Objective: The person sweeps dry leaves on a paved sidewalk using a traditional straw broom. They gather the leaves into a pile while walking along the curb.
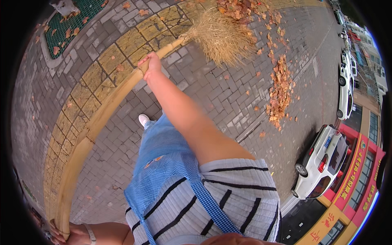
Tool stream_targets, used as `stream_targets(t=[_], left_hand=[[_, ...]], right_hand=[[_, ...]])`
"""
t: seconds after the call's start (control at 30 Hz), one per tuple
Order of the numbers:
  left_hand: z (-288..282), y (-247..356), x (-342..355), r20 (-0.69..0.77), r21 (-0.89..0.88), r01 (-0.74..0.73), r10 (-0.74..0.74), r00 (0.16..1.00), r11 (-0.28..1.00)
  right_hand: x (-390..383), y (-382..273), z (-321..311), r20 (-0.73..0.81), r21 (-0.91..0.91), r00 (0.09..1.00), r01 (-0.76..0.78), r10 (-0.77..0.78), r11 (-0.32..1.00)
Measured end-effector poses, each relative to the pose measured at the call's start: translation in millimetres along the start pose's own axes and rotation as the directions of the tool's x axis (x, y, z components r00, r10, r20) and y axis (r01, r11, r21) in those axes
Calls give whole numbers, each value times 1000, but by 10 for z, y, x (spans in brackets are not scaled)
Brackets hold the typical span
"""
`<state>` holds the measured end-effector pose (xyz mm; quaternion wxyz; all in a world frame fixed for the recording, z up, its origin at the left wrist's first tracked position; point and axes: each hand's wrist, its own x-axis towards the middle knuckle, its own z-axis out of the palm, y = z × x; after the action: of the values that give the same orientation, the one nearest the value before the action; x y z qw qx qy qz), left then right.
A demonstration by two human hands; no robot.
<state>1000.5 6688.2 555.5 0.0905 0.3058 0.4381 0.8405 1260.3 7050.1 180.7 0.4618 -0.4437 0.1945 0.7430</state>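
Observation:
A long bamboo-handled broom slants from the lower left up to the top middle. My right hand is closed around its handle below the bristles, with the right arm stretched out ahead. My left hand, a light band at its wrist, grips the handle's near end at the lower left, partly cut by the dark rim. The broom's straw head rests on grey paving beside fallen leaves. Dry orange-brown leaves lie in a long heap, with a further leaf pile behind the straw head.
A yellow tactile paving strip curves under the handle. A green tree grate surrounds a trunk at the upper left. White cars, one a near white SUV, stand at the right before a red and yellow shopfront. My white shoe shows below.

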Motion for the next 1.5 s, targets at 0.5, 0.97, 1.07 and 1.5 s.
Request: stream_targets(t=[0.5, 0.97, 1.07, 1.5], left_hand=[[-357, -1514, -1326, -672, 36, 501, -350, 653, 865], [1054, -2250, -2001, -120, 11, 616, -611, 783, 788], [1896, -2225, -2336, 103, -11, 637, -633, 767, 770], [4277, -1236, -4155, 577, 98, 695, -610, 544, 712]], right_hand=[[227, -1257, -691, -127, -424, 960, 175, -250, 889], [-1439, -2779, -3938, -553, -119, 736, 394, -390, 911], [-1938, -3186, -4569, -619, 27, 685, 507, -384, 862], [-2680, -4133, -6615, -712, 360, 674, 591, -197, 722]])
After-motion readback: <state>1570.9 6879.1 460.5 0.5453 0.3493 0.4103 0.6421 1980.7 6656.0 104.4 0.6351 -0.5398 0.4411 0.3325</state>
